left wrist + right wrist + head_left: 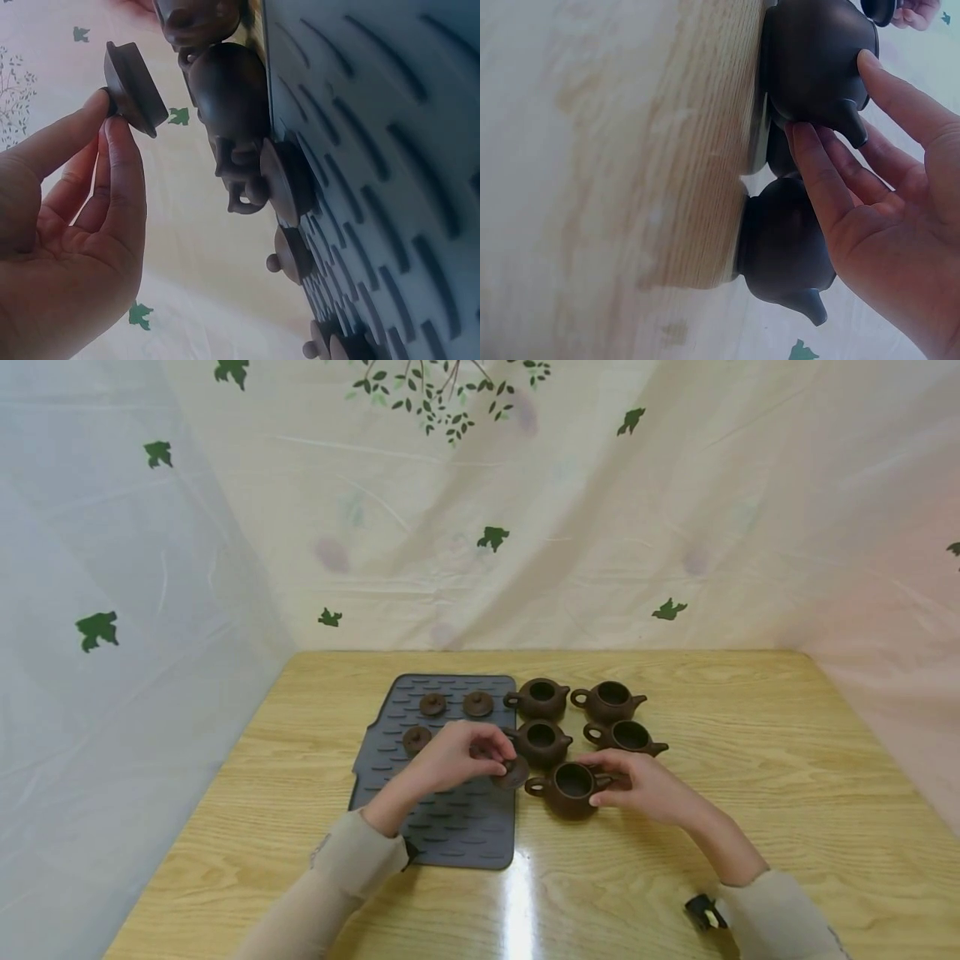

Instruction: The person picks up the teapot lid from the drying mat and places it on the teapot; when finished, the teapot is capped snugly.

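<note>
My left hand [456, 755] pinches a dark brown teapot lid [135, 88] by its knob, holding it above the mat's right edge. In the left wrist view the lid is tilted, its flange facing away from the fingers. My right hand [643, 787] holds the nearest lidless teapot [572, 792] around its spout side. Its thumb lies near the rim and its fingers are on the other side of the spout, as the right wrist view shows. That teapot stands on the table, handle to the left and spout to the right.
More open teapots stand behind it, among them one at the back left [543, 698] and one at the back right [609, 702]. Several lids, including one near the back [477, 703], lie knob-up on the grey ridged mat [457, 835]. A patterned curtain [480, 593] hangs behind the wooden table [787, 760].
</note>
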### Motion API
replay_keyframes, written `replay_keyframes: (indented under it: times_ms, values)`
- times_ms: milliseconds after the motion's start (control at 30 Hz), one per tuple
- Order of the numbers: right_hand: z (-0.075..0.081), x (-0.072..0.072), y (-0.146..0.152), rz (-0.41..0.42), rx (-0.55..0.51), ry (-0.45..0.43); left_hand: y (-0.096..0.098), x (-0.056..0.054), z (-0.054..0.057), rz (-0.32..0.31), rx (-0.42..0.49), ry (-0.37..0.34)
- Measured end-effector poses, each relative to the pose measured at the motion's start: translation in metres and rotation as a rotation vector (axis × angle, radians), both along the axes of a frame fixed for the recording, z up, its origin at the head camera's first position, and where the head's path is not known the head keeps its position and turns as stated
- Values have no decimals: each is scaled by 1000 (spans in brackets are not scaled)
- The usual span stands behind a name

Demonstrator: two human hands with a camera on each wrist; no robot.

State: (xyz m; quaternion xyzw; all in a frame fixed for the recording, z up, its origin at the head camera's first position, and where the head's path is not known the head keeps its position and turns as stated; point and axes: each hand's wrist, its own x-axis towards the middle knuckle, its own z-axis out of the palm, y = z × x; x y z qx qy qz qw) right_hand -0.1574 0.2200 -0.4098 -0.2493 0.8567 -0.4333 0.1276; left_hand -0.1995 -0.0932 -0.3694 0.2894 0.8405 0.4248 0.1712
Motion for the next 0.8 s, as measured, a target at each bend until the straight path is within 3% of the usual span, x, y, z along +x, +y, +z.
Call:
replay_keyframes:
  times_ms: [800]
  values:
    - [0,-1,0,13,-13,-7,31,-1,-3,-14,-6,62]
